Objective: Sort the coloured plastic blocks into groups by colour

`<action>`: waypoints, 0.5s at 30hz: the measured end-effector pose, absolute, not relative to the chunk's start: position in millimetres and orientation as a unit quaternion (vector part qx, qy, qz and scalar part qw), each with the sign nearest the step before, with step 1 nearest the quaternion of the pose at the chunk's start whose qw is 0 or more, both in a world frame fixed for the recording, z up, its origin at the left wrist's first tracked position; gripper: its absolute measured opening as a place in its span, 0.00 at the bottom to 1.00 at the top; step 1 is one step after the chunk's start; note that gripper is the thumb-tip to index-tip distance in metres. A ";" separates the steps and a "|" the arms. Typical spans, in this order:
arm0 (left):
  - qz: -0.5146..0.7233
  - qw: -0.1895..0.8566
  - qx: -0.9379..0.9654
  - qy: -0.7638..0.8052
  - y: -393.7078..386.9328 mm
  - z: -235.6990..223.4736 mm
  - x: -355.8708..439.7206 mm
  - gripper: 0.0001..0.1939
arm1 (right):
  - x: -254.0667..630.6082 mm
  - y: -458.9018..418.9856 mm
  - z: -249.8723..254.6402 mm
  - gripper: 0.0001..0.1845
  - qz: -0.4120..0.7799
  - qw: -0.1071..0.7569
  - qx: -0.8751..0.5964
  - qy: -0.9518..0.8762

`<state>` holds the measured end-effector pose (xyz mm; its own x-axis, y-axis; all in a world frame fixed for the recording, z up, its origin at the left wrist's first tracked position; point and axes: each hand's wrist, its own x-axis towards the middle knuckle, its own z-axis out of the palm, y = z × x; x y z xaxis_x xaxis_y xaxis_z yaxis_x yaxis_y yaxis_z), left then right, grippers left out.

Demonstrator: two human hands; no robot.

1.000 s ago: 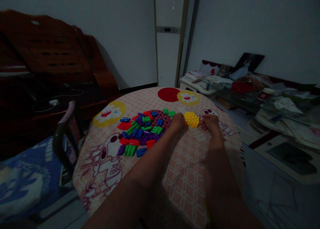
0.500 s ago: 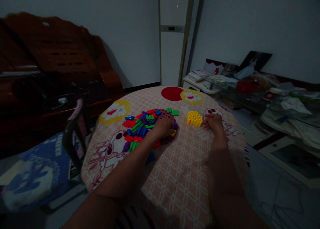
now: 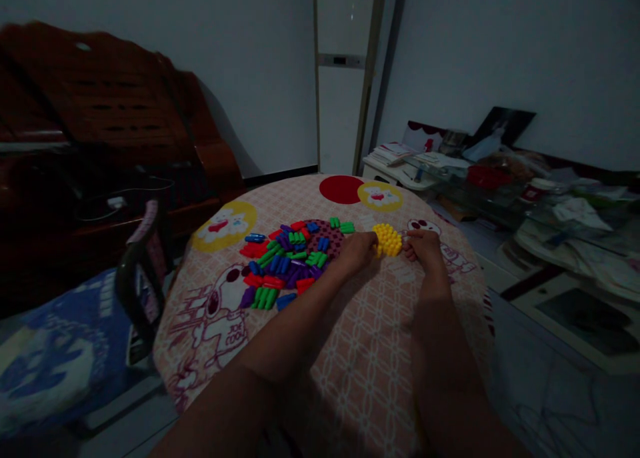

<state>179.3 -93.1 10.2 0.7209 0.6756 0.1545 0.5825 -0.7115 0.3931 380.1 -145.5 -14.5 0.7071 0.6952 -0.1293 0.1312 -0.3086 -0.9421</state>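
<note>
A tight cluster of small yellow plastic pieces [image 3: 387,239] stands on the round table, between my two hands. My left hand [image 3: 360,251] reaches to its left side, fingers closed at a yellow piece on its near left edge. On the other side, my right hand [image 3: 424,246] has its fingers curled and pinched close to the cluster; what they hold, if anything, is too dark and small to make out. Left of my left forearm lies a loose pile of red, green, blue and purple plastic pieces [image 3: 283,266], partly over a dark red dotted patch [image 3: 327,235].
A patterned cloth covers the round table [image 3: 365,351]. Two green pieces [image 3: 341,225] lie behind my left hand. At left stands a chair [image 3: 137,278] with a blue cover, beyond it a wooden bench [image 3: 110,111]. A cluttered glass-topped cabinet [image 3: 500,178] stands at right.
My left hand has moved right, from the coloured pile to the yellow cluster, uncovering more of the pile. My right hand stays beside the cluster. The view has shifted slightly.
</note>
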 end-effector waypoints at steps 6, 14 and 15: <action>0.191 0.163 0.893 0.373 -108.1 -10.0 203.5 0.12 | 378.6 -147.0 -15.0 0.16 0.262 0.530 -0.759 -0.274; 0.228 0.175 0.903 0.320 -134.0 -9.2 186.7 0.12 | 380.1 -146.4 -12.6 0.18 0.259 0.534 -0.757 -0.274; 0.238 0.181 0.907 0.297 -139.9 -7.9 181.1 0.11 | 379.6 -146.3 -10.4 0.18 0.254 0.536 -0.759 -0.270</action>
<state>181.1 -139.9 -7.9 0.7102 0.6247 0.3247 0.4524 -0.7583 0.4694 379.6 -146.3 -10.4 0.7260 0.6810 -0.0956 0.1372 -0.2797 -0.9502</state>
